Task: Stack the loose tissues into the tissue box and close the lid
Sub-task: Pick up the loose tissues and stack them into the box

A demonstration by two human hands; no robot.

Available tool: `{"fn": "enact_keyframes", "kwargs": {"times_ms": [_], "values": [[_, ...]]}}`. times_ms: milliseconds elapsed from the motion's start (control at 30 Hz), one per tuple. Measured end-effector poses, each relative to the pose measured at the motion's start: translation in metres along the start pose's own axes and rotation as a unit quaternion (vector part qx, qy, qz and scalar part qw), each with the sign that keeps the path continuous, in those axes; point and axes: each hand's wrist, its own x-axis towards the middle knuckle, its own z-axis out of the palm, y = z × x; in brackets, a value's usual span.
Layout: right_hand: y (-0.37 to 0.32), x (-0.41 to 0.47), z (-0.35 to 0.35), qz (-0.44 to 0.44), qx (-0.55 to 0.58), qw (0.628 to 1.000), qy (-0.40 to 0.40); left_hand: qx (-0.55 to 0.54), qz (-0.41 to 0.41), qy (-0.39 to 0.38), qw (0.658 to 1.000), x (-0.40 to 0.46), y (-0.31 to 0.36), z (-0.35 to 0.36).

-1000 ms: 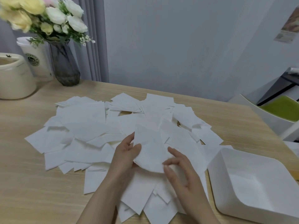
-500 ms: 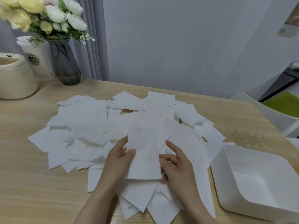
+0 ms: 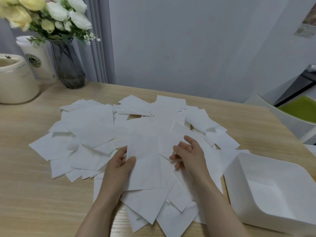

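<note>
Several loose white tissues (image 3: 95, 134) lie spread in a wide overlapping pile on the wooden table (image 3: 25, 194). My left hand (image 3: 119, 166) pinches the left edge of one rectangular tissue (image 3: 145, 165), thumb on top, and holds it upright over the pile. My right hand (image 3: 189, 154) hovers just to its right with fingers loosely spread, resting on the tissues there and holding nothing. A white open tissue box (image 3: 273, 190), empty inside, stands at the table's right front corner. No lid is visible.
At the back left stand a dark glass vase (image 3: 68, 65) of yellow and white flowers, a white paper cup (image 3: 36, 60) and a cream container (image 3: 15, 79). A white chair with a green seat (image 3: 297, 110) sits beyond the table's right edge.
The tissue has turned from tilted to upright in my left hand. My right hand has let go of it and moved up and to the right over the pile.
</note>
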Motion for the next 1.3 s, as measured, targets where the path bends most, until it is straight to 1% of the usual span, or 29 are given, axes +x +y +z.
{"fn": "enact_keyframes", "kwargs": {"times_ms": [167,233,267,333,400,467,567,633,767,933,1033,1100,1200,1300], "values": [[-0.003,0.026,0.011,-0.041,-0.074,0.995,0.053,0.005,0.001,-0.002,1.000,-0.001,0.001,0.001],[-0.006,0.038,0.012,-0.041,-0.114,0.991,0.062,0.007,0.003,-0.001,1.000,-0.001,0.000,0.001],[-0.009,0.042,0.013,-0.040,-0.141,0.988,0.055,0.007,0.003,-0.001,1.000,-0.001,0.000,0.001],[-0.014,0.048,0.013,-0.033,-0.195,0.980,0.014,0.006,0.002,-0.001,1.000,-0.001,0.000,0.001],[-0.018,0.048,0.011,-0.032,-0.225,0.974,-0.024,0.005,0.002,-0.002,1.000,-0.001,-0.001,0.000],[-0.017,0.045,0.007,-0.049,-0.258,0.965,-0.021,0.003,0.002,0.000,1.000,-0.001,-0.001,-0.001],[-0.016,0.032,-0.003,-0.067,-0.285,0.956,0.015,0.001,-0.002,0.000,1.000,0.000,-0.002,-0.001],[-0.015,0.019,-0.012,-0.062,-0.268,0.961,0.028,0.003,-0.004,0.003,1.000,0.001,-0.003,-0.001],[-0.013,-0.007,-0.024,-0.048,-0.189,0.980,0.050,-0.006,0.008,0.019,1.000,0.002,0.000,0.005],[-0.008,-0.031,-0.022,-0.048,-0.055,0.994,0.083,-0.053,-0.004,0.028,0.998,0.000,0.002,0.019],[-0.005,-0.045,-0.013,-0.050,0.061,0.995,0.056,-0.065,-0.020,0.031,0.997,0.002,0.000,0.022],[-0.001,-0.054,-0.003,-0.040,0.095,0.995,0.018,-0.065,-0.023,0.036,0.997,0.003,-0.001,0.022],[0.008,-0.060,0.012,-0.029,0.099,0.994,-0.024,-0.058,-0.021,0.041,0.997,0.003,0.000,0.021],[0.017,-0.060,0.022,-0.015,0.072,0.996,-0.048,-0.057,-0.018,0.047,0.997,0.002,0.001,0.021]]}}
